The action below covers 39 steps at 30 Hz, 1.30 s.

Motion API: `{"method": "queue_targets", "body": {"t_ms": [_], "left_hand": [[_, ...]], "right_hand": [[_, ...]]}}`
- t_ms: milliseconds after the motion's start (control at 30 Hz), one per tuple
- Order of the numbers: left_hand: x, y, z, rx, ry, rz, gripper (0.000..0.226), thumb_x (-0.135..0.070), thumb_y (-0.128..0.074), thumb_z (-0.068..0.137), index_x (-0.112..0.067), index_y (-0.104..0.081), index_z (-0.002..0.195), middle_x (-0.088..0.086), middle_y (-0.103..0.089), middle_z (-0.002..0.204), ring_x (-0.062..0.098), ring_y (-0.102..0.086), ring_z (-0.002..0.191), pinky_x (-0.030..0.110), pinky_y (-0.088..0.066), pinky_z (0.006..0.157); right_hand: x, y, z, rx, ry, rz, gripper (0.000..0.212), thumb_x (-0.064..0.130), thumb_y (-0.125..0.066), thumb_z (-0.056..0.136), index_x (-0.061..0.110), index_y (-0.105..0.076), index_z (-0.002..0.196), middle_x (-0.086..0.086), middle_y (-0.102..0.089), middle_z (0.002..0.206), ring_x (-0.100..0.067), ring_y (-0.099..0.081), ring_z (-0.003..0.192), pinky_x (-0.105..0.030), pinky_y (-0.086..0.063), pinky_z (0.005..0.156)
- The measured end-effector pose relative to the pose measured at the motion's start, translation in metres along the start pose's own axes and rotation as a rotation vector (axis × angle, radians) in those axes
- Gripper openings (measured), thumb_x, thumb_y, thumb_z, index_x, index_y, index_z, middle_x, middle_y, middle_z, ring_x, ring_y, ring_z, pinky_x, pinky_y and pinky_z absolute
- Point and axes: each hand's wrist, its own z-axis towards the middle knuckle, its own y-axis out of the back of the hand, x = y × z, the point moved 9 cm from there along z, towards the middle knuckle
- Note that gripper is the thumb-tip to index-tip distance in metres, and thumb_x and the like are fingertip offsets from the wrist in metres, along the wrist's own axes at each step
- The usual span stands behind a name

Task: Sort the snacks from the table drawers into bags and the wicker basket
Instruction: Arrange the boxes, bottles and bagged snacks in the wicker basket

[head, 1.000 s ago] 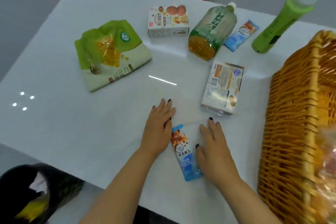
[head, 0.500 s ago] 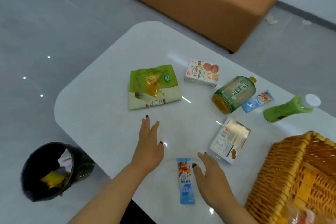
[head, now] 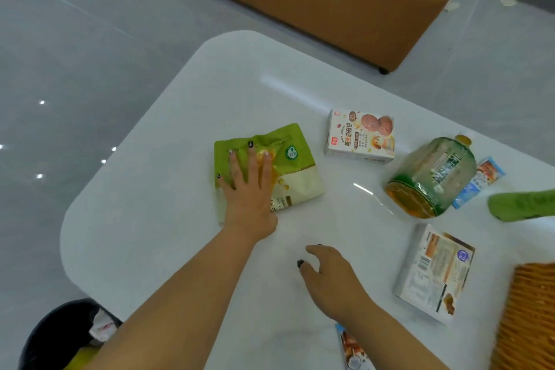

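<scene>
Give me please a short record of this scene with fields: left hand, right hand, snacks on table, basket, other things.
left hand: left hand lies flat with straight fingers on the green bag
right hand: right hand over the table, fingers loosely curled, holds nothing
snacks on table: cookie box, jar on its side, white box, blue bar, second bar by the right wrist
basket: basket at the right edge
other things: green bottle, bin on the floor

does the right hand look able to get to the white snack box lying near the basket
Probably yes. The right hand hovers over bare table, holding nothing, and the white snack box lies flat just to its right with nothing between them.
</scene>
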Motion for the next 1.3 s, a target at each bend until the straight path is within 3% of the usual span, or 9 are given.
{"method": "queue_targets", "body": {"t_ms": [200,367,533,667,733,833,1033,1133,1300], "left_hand": [[0.006,-0.005,0.008,-0.038,-0.056,0.091,0.105,-0.027,-0.05,0.093,-0.014,0.044,0.138,0.022,0.03,0.155,0.059,0.007,0.14,0.062,-0.042,0.1],[0.015,0.01,0.011,-0.114,-0.124,0.056,0.094,-0.011,-0.07,0.078,-0.02,-0.014,0.152,0.028,-0.015,0.157,0.06,-0.03,0.133,0.068,-0.046,0.085],[0.037,0.066,-0.002,-0.373,-0.158,-0.537,0.079,0.009,-0.054,0.091,-0.034,-0.027,0.152,0.013,-0.013,0.162,0.044,-0.017,0.146,0.063,-0.04,0.103],[0.03,0.107,-0.033,-0.262,0.065,-0.95,0.064,-0.008,-0.039,0.104,-0.054,-0.021,0.144,0.003,-0.034,0.156,0.023,-0.036,0.141,0.04,-0.036,0.113],[0.023,0.115,-0.05,-0.195,0.216,-1.057,0.04,-0.019,-0.039,0.104,-0.028,-0.048,0.142,0.005,-0.059,0.135,0.025,-0.055,0.124,0.041,-0.046,0.104],[-0.002,0.127,-0.07,-0.095,0.302,-1.266,0.022,-0.029,-0.042,0.103,-0.032,-0.064,0.101,-0.009,-0.071,0.098,0.015,-0.068,0.098,0.033,-0.055,0.087],[-0.075,0.137,-0.09,0.22,0.293,-1.641,0.025,-0.018,-0.042,0.102,-0.017,-0.065,0.112,0.003,-0.075,0.104,0.02,-0.072,0.095,0.035,-0.06,0.077],[-0.121,0.137,-0.1,0.333,0.285,-1.666,0.025,-0.016,-0.043,0.1,-0.013,-0.064,0.113,0.007,-0.075,0.106,0.022,-0.073,0.095,0.034,-0.061,0.076],[-0.201,0.14,-0.116,0.367,0.199,-1.488,0.018,-0.01,-0.06,0.091,-0.018,-0.067,0.106,0.001,-0.076,0.099,0.019,-0.073,0.088,0.033,-0.06,0.071]], "right_hand": [[0.022,0.017,0.013,-0.03,-0.053,-0.003,0.049,0.031,-0.045,0.1,0.015,-0.036,0.145,-0.002,-0.032,0.151,-0.015,-0.038,0.134,-0.021,-0.028,0.106],[0.023,0.036,0.009,-0.052,-0.067,0.003,0.047,0.032,-0.047,0.099,0.018,-0.038,0.143,-0.001,-0.036,0.147,-0.014,-0.048,0.122,-0.017,-0.033,0.097],[0.022,0.062,-0.007,-0.133,-0.084,0.066,0.045,0.03,-0.049,0.098,0.019,-0.041,0.14,-0.002,-0.04,0.144,-0.012,-0.052,0.106,-0.018,-0.039,0.086],[0.026,0.084,-0.02,-0.218,-0.054,0.17,0.04,0.027,-0.051,0.097,0.022,-0.045,0.136,-0.001,-0.044,0.141,-0.005,-0.046,0.089,-0.005,-0.034,0.06],[0.031,0.096,-0.028,-0.25,-0.025,0.234,0.041,0.029,-0.054,0.096,0.023,-0.044,0.135,0.001,-0.043,0.142,-0.009,-0.052,0.1,-0.006,-0.04,0.067],[0.033,0.119,-0.036,-0.274,0.017,0.386,0.054,0.037,-0.063,0.09,0.026,-0.04,0.138,0.005,-0.04,0.146,-0.015,-0.046,0.128,-0.026,-0.046,0.094],[0.007,0.165,-0.041,-0.213,0.051,0.804,0.099,0.054,-0.078,0.054,0.029,-0.038,0.14,0.009,-0.046,0.14,-0.013,-0.052,0.121,-0.029,-0.047,0.09],[-0.019,0.175,-0.051,-0.107,0.106,1.052,0.072,0.043,-0.08,0.051,0.029,-0.058,0.118,0.008,-0.07,0.111,-0.012,-0.068,0.096,-0.025,-0.054,0.071],[-0.085,0.186,-0.084,-0.186,0.065,1.397,0.05,0.034,-0.075,0.065,0.021,-0.066,0.112,0.001,-0.074,0.103,-0.016,-0.072,0.091,-0.031,-0.057,0.071]]}}
